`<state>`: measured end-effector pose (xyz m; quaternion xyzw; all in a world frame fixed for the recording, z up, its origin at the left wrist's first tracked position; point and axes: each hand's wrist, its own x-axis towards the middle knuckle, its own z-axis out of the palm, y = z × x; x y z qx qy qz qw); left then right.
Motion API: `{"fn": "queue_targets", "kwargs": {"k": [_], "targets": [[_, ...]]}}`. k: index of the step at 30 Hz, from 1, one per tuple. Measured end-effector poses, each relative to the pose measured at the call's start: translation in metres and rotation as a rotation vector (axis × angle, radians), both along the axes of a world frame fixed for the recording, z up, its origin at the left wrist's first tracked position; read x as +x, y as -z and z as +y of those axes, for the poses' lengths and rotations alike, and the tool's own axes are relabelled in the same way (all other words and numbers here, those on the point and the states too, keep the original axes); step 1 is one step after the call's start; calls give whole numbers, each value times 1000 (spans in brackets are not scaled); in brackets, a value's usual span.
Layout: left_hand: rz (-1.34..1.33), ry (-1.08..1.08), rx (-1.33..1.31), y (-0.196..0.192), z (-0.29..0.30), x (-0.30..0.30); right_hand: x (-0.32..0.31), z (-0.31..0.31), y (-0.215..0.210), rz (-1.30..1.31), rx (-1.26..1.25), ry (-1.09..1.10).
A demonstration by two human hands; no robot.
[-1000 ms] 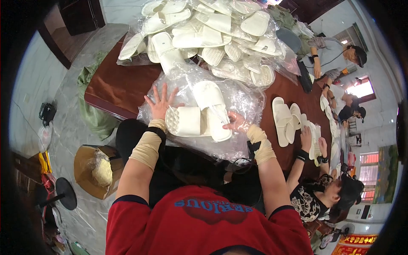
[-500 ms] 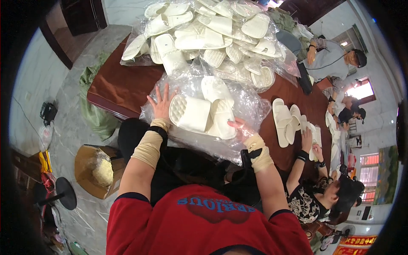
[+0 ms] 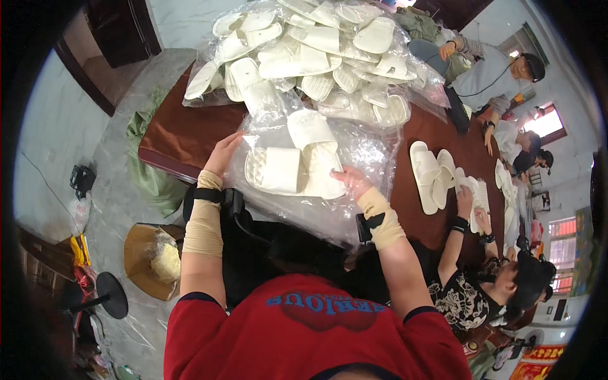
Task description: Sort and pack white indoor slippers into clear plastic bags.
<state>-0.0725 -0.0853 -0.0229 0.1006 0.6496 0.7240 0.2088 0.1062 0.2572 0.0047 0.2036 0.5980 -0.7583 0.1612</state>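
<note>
A pair of cream slippers lies on a large clear plastic bag at the table's near edge. One slipper (image 3: 283, 170) points left with a quilted insole; the other slipper (image 3: 326, 172) lies crosswise beside it. My left hand (image 3: 223, 154) closes on the left edge of the plastic bag (image 3: 370, 212), its fingertips partly hidden. At the right, my right hand (image 3: 353, 181) has its fingers closed at the edge of the crosswise slipper. Whether plastic lies between fingers and slipper is hard to tell. Both wrists carry beige wraps and black bands.
A heap of bagged slippers (image 3: 316, 54) covers the far part of the brown table (image 3: 171, 133). Another slipper pair (image 3: 427, 177) lies to the right, beside a co-worker's hands (image 3: 472, 206). A green sack (image 3: 155, 183) and an open cardboard box (image 3: 142, 256) stand on the left.
My left hand has moved off its flat, spread position beside the slippers to the bag's left edge. The slippers have shifted slightly left, and the bag looks flatter.
</note>
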Motion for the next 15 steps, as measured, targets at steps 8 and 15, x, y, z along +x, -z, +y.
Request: {"fn": "queue_targets", "kwargs": {"k": [8,15], "targets": [[887,62,-857,-78,28,22,2,-8,29,-60,-7,93],[689,255,-1174,20,56,5,21,-12,-7,-160,195,-10]]}}
